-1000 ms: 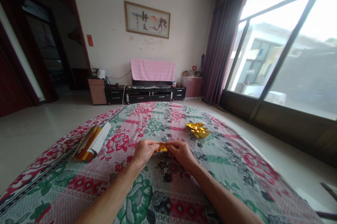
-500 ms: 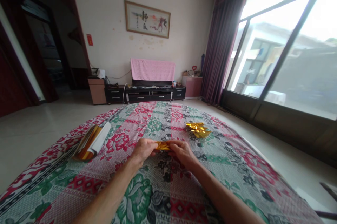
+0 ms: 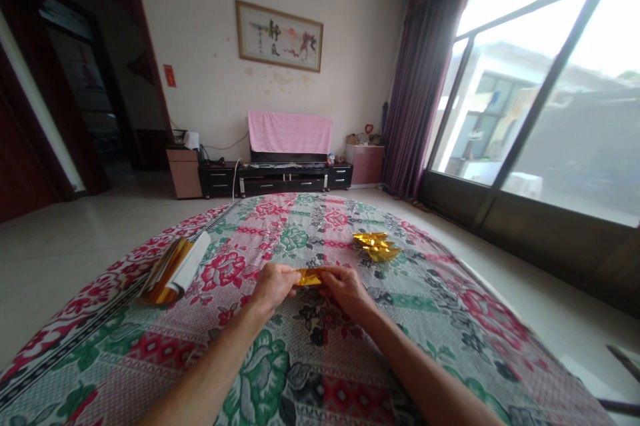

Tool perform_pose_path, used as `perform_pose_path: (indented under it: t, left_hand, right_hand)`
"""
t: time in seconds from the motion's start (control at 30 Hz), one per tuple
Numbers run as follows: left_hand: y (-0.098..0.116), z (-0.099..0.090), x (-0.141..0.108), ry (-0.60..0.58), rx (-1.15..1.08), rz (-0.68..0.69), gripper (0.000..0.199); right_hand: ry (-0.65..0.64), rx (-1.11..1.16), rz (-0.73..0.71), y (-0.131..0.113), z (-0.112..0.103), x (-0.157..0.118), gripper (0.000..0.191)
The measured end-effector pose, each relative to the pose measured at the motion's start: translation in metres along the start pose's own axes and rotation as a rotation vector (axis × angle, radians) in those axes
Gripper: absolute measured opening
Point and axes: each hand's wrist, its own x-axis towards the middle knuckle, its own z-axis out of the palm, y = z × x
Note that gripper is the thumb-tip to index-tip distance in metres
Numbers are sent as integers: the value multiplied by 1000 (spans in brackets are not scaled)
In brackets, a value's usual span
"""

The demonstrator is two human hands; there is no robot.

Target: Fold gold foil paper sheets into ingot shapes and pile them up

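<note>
Gold strip [image 3: 310,277] points left to right, its long axis crosswise above the surface [image 3: 295,237], ends pinched by both hands [image 3: 274,287] [image 3: 347,289].

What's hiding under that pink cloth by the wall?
Below the pink cloth you can see a black lower edge of something, just above the black cabinet. The cloth covers the rest, so I can't tell for sure what it is.
</note>
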Motion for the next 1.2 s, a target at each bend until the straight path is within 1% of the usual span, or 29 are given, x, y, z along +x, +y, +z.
perform_pose_path:
  t: [0.07,0.2,0.37,0.57,0.7,0.87,1.07,1.2]
  left_hand:
    - [-1,0,0,-7,-1,4,23]
    - [-2,0,-1,19,22,-8,23]
    - [3,2,-4,-13,35,-30,22]
    - [1,3,-1,38,32,-18,22]
    - [1,4,0,44,31,-19,22]
    - [2,4,-2,33,25,-28,23]
    - [-3,5,0,48,44,-5,24]
    - [-4,4,1,39,28,-34,23]
  right_hand:
    - [8,1,2,-1,1,0,30]
    - [-2,-31,-10,-4,1,-1,30]
    - [11,-36,-23,0,1,-1,29]
    - [42,-50,3,-4,2,-3,32]
    - [31,-39,-2,-3,2,-2,33]
    - [68,-42,10,1,3,0,33]
    - [58,-60,16,-7,4,-3,31]
    - [41,-68,9,-9,4,-4,30]
